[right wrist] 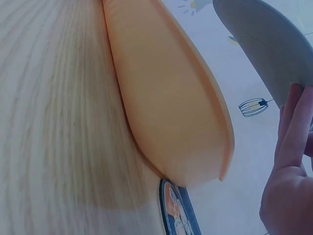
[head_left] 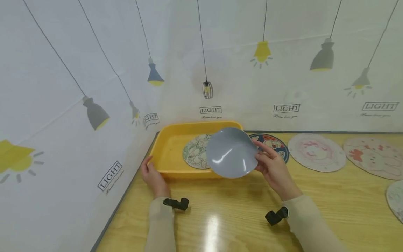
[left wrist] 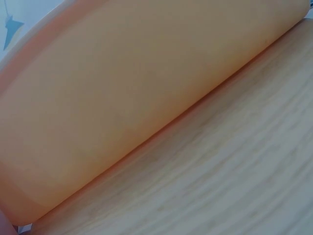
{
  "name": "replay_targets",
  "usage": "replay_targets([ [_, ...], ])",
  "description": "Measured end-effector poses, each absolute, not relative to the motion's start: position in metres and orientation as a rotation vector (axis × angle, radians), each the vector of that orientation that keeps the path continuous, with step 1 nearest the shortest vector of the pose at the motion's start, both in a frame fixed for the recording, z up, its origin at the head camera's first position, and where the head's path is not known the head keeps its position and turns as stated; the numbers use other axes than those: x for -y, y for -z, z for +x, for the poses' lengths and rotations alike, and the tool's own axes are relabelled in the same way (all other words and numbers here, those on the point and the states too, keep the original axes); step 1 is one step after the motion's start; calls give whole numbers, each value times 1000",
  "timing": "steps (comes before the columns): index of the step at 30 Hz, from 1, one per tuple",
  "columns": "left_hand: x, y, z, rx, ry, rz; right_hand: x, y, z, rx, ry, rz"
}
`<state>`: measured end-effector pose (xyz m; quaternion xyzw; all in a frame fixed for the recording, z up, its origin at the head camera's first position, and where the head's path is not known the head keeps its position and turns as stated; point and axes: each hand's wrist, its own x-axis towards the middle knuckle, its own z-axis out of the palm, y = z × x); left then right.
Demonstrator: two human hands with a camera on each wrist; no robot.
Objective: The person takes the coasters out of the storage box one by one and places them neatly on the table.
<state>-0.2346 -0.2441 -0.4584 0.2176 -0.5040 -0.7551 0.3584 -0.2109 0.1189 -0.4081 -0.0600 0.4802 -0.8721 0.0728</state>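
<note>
My right hand (head_left: 274, 171) holds a shallow grey plate (head_left: 232, 153) by its right edge, tilted, over the right part of a yellow plastic tray (head_left: 170, 173). In the right wrist view the plate (right wrist: 269, 44) is raised beside the tray wall (right wrist: 166, 88), with fingers on its underside. At the tray's front left corner, my left hand (head_left: 155, 180) grips the rim. Inside the tray lies a round mat with a floral pattern (head_left: 195, 152), partly hidden behind the plate. Only the tray's outer wall (left wrist: 146, 78) and the table show clearly in the left wrist view.
Right of the tray, a dark patterned round mat (head_left: 277, 143), a pink-and-white mat (head_left: 316, 152) and a rabbit mat (head_left: 374, 157) lie along the back of the wooden table (head_left: 239, 217). Another mat (head_left: 396, 199) is cut off at right. Lamp-printed sheeting (head_left: 236, 77) stands behind and left.
</note>
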Motion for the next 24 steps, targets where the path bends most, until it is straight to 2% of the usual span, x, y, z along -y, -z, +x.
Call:
replay_targets([
  [7,240,457,-236,1259,1995,543,-138,412,-205,-1465,2584,-161],
  [17,241,457,-234,1308,1937,576,-173,424,-195,-1449,2533,-270],
  [24,242,458,-237,1318,1937,587,-206,424,-195,-1515,2496,-214],
])
